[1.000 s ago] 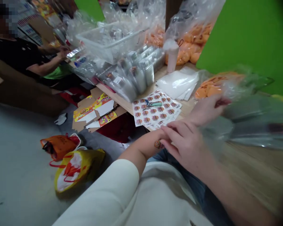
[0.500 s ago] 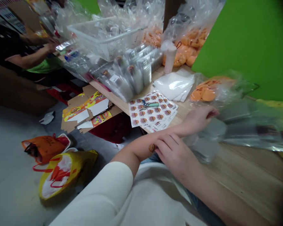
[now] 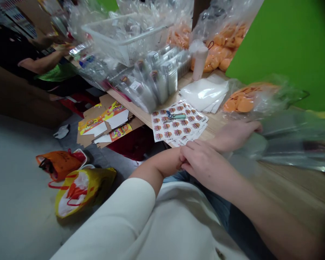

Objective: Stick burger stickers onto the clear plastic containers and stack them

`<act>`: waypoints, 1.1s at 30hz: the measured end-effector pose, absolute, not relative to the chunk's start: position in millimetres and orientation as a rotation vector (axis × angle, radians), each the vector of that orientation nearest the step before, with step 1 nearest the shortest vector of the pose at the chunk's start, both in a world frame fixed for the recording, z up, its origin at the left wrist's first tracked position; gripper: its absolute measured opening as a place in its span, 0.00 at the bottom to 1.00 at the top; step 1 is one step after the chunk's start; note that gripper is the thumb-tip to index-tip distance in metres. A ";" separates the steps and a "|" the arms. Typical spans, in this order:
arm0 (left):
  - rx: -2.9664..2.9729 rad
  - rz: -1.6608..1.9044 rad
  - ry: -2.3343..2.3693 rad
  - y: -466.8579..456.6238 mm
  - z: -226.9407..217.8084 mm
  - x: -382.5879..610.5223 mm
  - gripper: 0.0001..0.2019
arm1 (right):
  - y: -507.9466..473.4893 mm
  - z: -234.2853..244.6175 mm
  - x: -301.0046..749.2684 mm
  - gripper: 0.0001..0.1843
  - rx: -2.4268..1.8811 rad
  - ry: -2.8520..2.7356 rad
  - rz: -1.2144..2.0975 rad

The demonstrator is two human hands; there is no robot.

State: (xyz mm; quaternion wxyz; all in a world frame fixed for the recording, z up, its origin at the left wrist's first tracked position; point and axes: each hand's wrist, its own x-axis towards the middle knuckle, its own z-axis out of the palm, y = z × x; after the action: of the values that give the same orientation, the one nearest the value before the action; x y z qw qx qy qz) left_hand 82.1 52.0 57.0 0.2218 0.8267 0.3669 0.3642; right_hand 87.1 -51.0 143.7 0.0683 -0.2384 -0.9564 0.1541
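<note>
My right hand (image 3: 202, 159) is closed at the fingertips and presses against the inner side of my left forearm. A small brown edge of a burger sticker (image 3: 180, 165) shows under its fingers; the rest is hidden. My left hand (image 3: 237, 134) reaches over the table with its fingers curled in, beside a clear plastic container (image 3: 256, 145). Whether those fingers grip anything is hidden. Sheets of burger stickers (image 3: 176, 124) lie left of my left hand, with a green-handled nail clipper-like tool (image 3: 177, 116) on top.
White sheets (image 3: 204, 94) and a bag of orange discs (image 3: 242, 103) lie farther back. Packed clear pouches (image 3: 143, 88), a white basket (image 3: 130, 47) and a pale bottle (image 3: 200, 63) stand behind. Flat printed cartons (image 3: 108, 121) and bags (image 3: 103, 186) are at left, near another person (image 3: 13, 54).
My right hand has brought the burger sticker against my left forearm, covering most of it. My left hand has shifted slightly right. The view has swung a little left.
</note>
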 end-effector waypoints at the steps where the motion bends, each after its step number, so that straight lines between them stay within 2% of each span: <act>1: 2.305 0.985 1.021 50.8 58.4 82.3 0.12 | -49.4 142.8 86.3 0.05 -0.729 -2.885 0.485; 6: 2.187 1.013 0.970 58.2 53.7 88.6 0.12 | -56.4 143.7 88.8 0.07 -0.735 -2.864 0.489; 9: 1.768 1.027 0.862 71.4 46.1 79.3 0.08 | -73.7 151.3 110.0 0.08 -0.811 -2.678 0.595; 13: 1.020 1.067 0.787 52.8 53.7 41.8 0.11 | -90.2 142.1 153.8 0.06 -1.101 -1.956 1.035; 15: 0.877 0.986 0.680 23.2 65.9 24.6 0.12 | -90.5 125.5 167.6 0.08 -1.283 -1.471 1.166; 16: 0.852 0.895 0.610 6.9 72.7 18.7 0.16 | -88.9 116.1 171.5 0.08 -1.341 -1.270 1.189; 19: 0.919 0.840 0.642 -33.5 92.3 15.2 0.19 | -82.1 94.7 179.1 0.12 -1.433 -1.037 1.185; 24: 0.966 0.919 0.914 -54.8 107.0 38.8 0.24 | -83.8 94.8 204.7 0.23 -1.493 -1.248 0.973; 26: 0.973 0.866 0.944 -57.1 104.2 45.1 0.27 | -84.8 97.7 216.4 0.22 -1.471 -1.316 1.082; 29: 1.115 0.879 0.996 -61.0 92.2 44.6 0.26 | -78.3 96.7 228.3 0.16 -1.508 -1.246 1.138; 31: 1.369 0.971 1.055 -61.7 80.9 40.2 0.27 | -69.5 94.0 232.3 0.19 -1.543 -1.138 1.069; 33: 1.682 0.988 1.053 -59.5 68.7 36.0 0.33 | -60.9 91.1 232.9 0.25 -1.534 -1.119 1.123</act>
State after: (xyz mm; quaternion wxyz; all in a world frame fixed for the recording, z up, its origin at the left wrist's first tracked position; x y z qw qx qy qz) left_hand 36.0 -59.5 68.7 0.4460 0.6792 0.4252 0.3987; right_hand 232.9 -60.9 91.1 0.4511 -0.6206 -0.4527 0.4543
